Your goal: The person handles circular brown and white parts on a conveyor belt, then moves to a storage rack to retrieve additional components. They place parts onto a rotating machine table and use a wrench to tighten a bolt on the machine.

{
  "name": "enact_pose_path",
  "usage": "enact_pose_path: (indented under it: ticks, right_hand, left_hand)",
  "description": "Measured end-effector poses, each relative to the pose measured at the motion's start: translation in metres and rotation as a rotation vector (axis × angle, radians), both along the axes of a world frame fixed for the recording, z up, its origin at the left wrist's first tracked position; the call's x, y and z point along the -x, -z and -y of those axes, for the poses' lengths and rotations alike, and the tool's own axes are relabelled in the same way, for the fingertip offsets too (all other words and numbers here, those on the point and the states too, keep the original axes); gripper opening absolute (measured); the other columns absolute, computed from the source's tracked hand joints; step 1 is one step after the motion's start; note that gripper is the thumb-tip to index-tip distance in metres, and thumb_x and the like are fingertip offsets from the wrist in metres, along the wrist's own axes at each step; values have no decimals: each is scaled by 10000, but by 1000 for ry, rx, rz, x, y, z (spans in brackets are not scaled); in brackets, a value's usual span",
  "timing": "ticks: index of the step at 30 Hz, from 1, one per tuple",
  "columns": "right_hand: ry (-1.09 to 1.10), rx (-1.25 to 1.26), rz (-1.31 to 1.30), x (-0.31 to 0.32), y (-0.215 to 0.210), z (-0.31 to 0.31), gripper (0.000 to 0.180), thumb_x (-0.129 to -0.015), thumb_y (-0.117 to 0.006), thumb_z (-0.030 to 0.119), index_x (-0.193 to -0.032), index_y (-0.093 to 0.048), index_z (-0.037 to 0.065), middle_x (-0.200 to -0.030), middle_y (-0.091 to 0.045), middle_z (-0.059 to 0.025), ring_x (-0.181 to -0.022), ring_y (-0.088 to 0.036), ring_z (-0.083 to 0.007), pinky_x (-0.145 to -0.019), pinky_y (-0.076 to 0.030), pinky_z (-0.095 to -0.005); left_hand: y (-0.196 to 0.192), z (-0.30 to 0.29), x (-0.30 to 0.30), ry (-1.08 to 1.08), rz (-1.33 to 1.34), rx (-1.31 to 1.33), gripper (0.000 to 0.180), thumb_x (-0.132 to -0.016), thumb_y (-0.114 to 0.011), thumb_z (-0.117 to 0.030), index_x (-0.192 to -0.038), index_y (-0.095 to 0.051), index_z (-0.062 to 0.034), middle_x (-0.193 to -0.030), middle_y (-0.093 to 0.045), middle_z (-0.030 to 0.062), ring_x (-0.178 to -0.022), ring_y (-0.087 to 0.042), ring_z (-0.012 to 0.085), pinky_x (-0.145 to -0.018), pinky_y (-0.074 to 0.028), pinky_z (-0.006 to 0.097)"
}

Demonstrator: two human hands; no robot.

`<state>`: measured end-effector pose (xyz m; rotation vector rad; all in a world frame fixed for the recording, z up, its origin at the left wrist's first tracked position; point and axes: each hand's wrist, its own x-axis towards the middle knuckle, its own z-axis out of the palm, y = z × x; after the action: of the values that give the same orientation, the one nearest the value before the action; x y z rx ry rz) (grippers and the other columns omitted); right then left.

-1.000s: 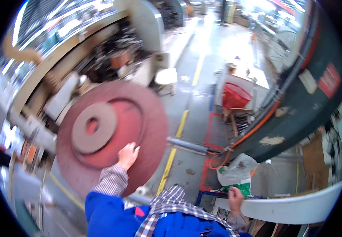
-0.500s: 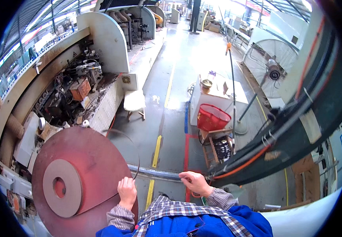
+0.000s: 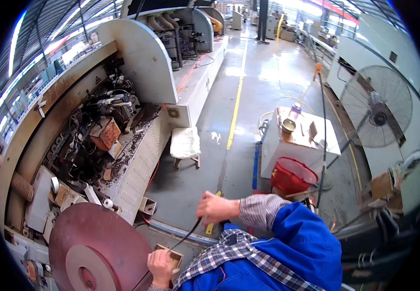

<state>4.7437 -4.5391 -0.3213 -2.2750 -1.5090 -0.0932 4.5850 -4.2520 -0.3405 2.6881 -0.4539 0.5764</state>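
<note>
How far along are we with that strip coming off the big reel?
Done: a dark strip runs off the red-brown reel. In hand: the right hand pinches its upper end, and the left hand holds it lower, by a small wooden box. Left: the strip hangs short of the open machine.

We counted two hands: left hand [image 3: 160,266] and right hand [image 3: 216,207]. We also counted one dark red disc [image 3: 96,247], one thin black strip [image 3: 185,237], one red basket [image 3: 292,175], one pedestal fan [image 3: 376,112] and one white stool [image 3: 185,143].
</note>
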Motion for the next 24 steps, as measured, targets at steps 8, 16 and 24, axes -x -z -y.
enact_pose_path:
  ticks: [8,16,24]
  right_hand:
    - [-103,72,221,-232,-66,38,138,-785,-652,291,-861,-611,184,-779,-587,22,-844,-589,-143,-819,-377,-347]
    - [-213,-45,374,-426,-98,-108,117,-771,-658,238,-824,-620,141,-763,-594,4,-801,-591,-171,-819,-395,-344]
    - [-500,-206,427,-480,-54,-402,126,-748,-598,178,-863,-642,149,-750,-626,-3,-798,-620,-175,-824,-409,-340]
  left_hand:
    - [-34,26,-145,-326,106,78,70,-772,-659,-107,-793,-604,-71,-771,-559,60,-730,-568,252,-667,-437,378]
    - [-49,-10,-234,-629,112,80,89,-786,-667,-120,-772,-608,-55,-735,-551,82,-657,-572,289,-582,-454,381]
    - [-27,-154,-242,-1246,79,131,174,-894,-555,-189,-806,-604,-46,-790,-581,131,-683,-577,365,-588,-460,442]
